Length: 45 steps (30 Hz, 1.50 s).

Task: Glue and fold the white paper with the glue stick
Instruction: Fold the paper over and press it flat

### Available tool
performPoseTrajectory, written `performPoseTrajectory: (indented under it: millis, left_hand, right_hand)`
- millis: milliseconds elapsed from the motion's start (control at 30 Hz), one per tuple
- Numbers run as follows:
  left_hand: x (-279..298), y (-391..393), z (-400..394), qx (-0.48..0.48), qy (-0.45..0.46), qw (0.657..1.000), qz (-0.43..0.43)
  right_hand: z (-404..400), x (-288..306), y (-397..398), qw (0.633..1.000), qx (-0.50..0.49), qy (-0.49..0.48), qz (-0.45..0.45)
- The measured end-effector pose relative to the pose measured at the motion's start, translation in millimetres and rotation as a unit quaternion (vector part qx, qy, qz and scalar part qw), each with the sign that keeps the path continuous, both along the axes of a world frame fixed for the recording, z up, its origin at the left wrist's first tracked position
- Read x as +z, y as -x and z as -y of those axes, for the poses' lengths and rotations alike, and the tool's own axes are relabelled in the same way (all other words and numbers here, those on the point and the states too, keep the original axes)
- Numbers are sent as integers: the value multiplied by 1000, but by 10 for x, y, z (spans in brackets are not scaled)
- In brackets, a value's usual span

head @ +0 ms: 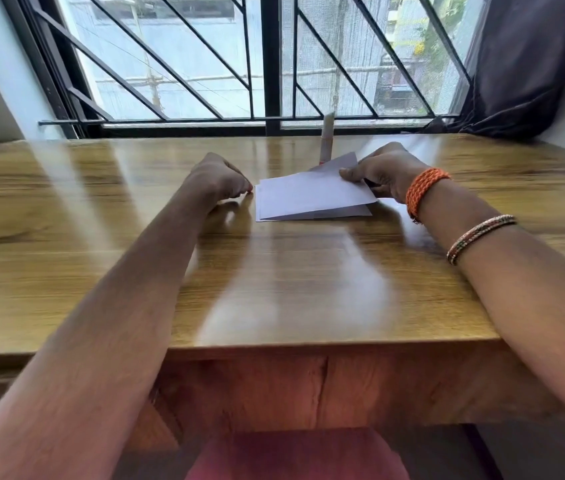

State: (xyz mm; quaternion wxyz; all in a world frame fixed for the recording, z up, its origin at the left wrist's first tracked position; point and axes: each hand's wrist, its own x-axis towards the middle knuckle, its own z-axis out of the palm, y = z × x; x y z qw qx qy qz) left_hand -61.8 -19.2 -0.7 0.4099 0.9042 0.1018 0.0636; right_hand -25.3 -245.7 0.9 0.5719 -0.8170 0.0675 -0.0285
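A folded white paper (309,197) lies on the wooden table (274,278), its right flap lifted off the layer beneath. My right hand (383,173) pinches that raised right edge between thumb and fingers. My left hand (218,178) rests curled on the table just left of the paper, its fingertips at the paper's left edge and holding nothing. The glue stick (327,138) stands upright just behind the paper, white with a red base partly hidden by the paper.
A barred window (270,64) runs along the table's far edge. A dark curtain (530,64) hangs at the back right. The table's near edge is close to my body.
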Motion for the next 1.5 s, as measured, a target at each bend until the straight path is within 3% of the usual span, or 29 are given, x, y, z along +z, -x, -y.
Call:
performPoseTrajectory:
  millis: [1267, 1500]
  left_hand:
    - [-54, -10, 28, -6, 61, 998, 26]
    - [40, -1, 38, -7, 89, 996, -31]
  right_hand:
    - [3, -77, -118, 998, -49, -26, 37]
    - [-59, -83, -114, 999, -10, -37, 18]
